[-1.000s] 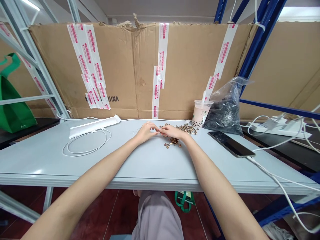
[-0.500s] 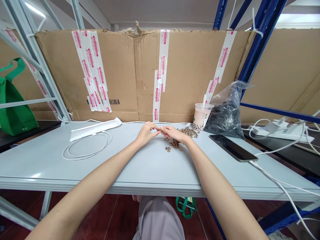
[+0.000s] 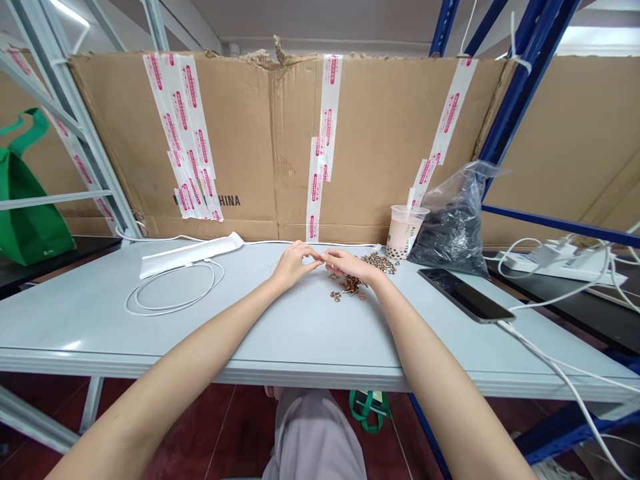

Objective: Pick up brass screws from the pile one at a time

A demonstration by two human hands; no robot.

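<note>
Over the middle of the table, my left hand (image 3: 294,264) and my right hand (image 3: 347,263) meet at the fingertips. Both are closed in a pinch. A tiny bronze-coloured metal piece seems to sit where the fingers touch, though its shape is too small to make out. Just under and beside my right hand lies a loose heap of small bronze-coloured metal pieces (image 3: 353,285), some with round heads. Behind that hand spreads a second pile of similar small metal pieces (image 3: 381,263), partly hidden by it.
A drink cup (image 3: 401,233) with a straw stands at the back right, beside a plastic bag of dark contents (image 3: 445,233). A phone (image 3: 465,295) lies right, cabled. On the left are a white strip-like packet (image 3: 190,255) and a coiled white cable (image 3: 175,310). Cardboard (image 3: 245,147) walls the back.
Both hands stay at nearly the same place with fingertips together; the fingers have shifted only slightly. The camera view has moved a little. Both metal piles look unchanged.
</note>
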